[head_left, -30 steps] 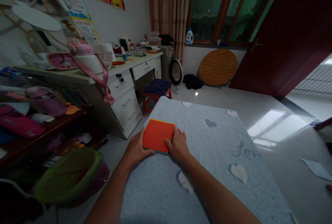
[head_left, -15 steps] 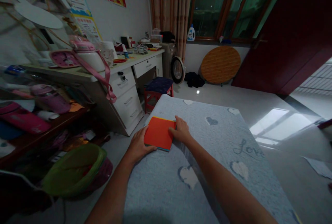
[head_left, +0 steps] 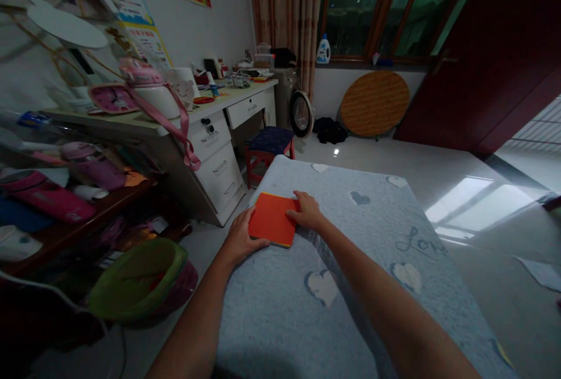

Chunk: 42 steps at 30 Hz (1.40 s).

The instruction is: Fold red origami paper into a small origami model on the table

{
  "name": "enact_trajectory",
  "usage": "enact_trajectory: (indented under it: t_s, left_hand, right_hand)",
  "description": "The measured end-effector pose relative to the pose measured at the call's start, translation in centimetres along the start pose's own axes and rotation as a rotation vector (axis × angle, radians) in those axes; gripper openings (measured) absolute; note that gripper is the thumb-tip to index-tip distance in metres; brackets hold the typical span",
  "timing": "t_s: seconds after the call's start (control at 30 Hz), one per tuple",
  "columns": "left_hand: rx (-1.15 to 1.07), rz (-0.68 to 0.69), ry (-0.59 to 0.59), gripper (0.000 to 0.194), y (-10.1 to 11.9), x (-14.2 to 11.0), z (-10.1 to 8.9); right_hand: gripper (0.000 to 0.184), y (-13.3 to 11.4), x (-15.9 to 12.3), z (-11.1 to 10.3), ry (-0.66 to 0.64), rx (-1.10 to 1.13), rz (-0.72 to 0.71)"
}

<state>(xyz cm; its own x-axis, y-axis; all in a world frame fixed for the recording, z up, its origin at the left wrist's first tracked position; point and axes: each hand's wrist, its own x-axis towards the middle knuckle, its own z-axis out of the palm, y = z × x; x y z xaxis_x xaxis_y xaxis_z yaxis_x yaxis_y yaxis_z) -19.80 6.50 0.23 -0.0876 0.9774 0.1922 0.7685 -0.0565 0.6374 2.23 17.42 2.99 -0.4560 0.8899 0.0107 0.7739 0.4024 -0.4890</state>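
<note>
A square stack of coloured paper with an orange-red top sheet lies on the light blue cloth with hearts. Thin yellow edges show along its far and near sides. My left hand is closed around its left side, with the thumb along the near edge. On the opposite side, my right hand grips the right edge, thumb on top and fingers at the far corner. The undersides of the fingers are hidden.
Left of the covered surface stands a bin with a green liner. Behind it are a white desk and a stool with a blue seat. A round wooden tabletop leans against the far wall.
The view has shifted slightly. Both hands stay on the stack; its near edge showed bluish layers before and shows a yellow edge now.
</note>
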Motion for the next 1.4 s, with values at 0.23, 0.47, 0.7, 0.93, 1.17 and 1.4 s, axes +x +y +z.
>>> enact_trajectory:
  t_s: [0.23,0.47,0.7,0.93,1.17,1.4]
  left_hand:
    - [0.025,0.113,0.043,0.084,1.4,-0.9,-0.3]
    - [0.109,0.289,-0.074,0.045,3.3,-1.2,1.0]
    - [0.117,0.276,-0.058,0.038,3.3,-1.0,1.8]
    - [0.11,0.263,-0.059,0.034,3.3,-0.8,1.7]
    - [0.096,0.273,-0.046,0.033,3.5,-0.8,1.7]
    - [0.06,0.279,-0.037,0.03,3.6,-0.9,1.6]
  right_hand:
    - [0.085,0.5,-5.7,0.7,-0.052,0.057,-0.211]
    - [0.069,1.3,-7.2,1.5,0.067,0.179,-0.273]
    - [0.047,0.6,-6.8,2.1,0.175,0.285,-0.046]
    - [0.045,-0.2,-5.9,3.1,0.199,0.315,0.077]
    - [0.043,-0.6,-5.4,2.5,0.232,0.197,0.08]
    - [0.055,0.4,0.6,0.9,0.185,0.033,0.077]
